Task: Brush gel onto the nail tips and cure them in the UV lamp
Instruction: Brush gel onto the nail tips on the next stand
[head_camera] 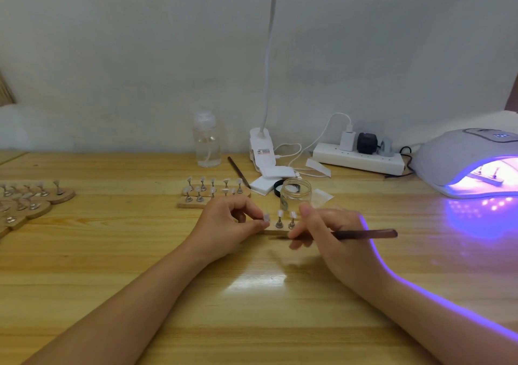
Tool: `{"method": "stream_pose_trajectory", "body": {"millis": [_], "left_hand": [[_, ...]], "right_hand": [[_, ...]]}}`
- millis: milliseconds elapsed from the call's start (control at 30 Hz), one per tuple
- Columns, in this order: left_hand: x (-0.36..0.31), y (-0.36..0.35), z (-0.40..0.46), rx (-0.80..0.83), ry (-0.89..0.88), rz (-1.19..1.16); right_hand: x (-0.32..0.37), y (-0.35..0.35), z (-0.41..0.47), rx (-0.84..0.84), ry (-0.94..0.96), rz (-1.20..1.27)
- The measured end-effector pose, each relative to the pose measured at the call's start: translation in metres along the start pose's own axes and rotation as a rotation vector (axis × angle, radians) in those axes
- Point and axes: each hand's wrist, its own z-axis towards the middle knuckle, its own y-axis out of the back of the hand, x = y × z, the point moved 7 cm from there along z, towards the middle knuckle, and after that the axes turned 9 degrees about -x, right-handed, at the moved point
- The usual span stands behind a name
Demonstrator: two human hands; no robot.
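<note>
A small wooden strip (276,231) with nail tips on metal stands lies in the middle of the table. My left hand (228,224) pinches the leftmost nail tip (265,217) on it. My right hand (333,233) grips a dark brush (372,234), its handle pointing right and its bristle end hidden behind my fingers near the strip. An open clear gel jar (295,195) stands just behind the strip. The UV lamp (465,162) at the right glows violet, with another strip of nail tips (490,178) inside.
More strips of nail tips (213,193) lie behind my left hand, and round wooden holders (30,199) at the far left. A clear bottle (207,143), a clip desk lamp (260,151), a second brush (238,171), the jar's black lid (277,186) and a power strip (358,157) line the back.
</note>
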Motion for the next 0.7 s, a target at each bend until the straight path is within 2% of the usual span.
{"method": "stream_pose_trajectory", "body": {"millis": [67, 167, 267, 367, 467, 567, 700], "left_hand": [[0.0, 0.0, 0.0, 0.002, 0.005, -0.005], [0.0, 0.0, 0.0, 0.003, 0.004, 0.003], [-0.001, 0.001, 0.0, -0.009, -0.001, 0.002], [-0.001, 0.001, 0.0, -0.012, 0.005, 0.004], [0.001, 0.001, 0.001, -0.008, 0.029, -0.003], [0.003, 0.001, 0.0, -0.015, 0.054, -0.009], [0.002, 0.002, 0.001, -0.02, 0.042, -0.032]], "right_hand": [[0.0, 0.003, 0.001, -0.032, -0.005, 0.009], [0.003, 0.002, 0.003, -0.008, 0.033, -0.108], [-0.001, 0.001, 0.001, 0.0, -0.033, -0.022], [0.001, 0.003, 0.001, -0.023, 0.008, -0.038], [0.002, 0.0, 0.003, 0.021, 0.023, -0.114], [0.005, -0.006, -0.001, 0.095, 0.033, -0.054], [0.003, 0.004, 0.001, -0.032, 0.0, 0.028]]}}
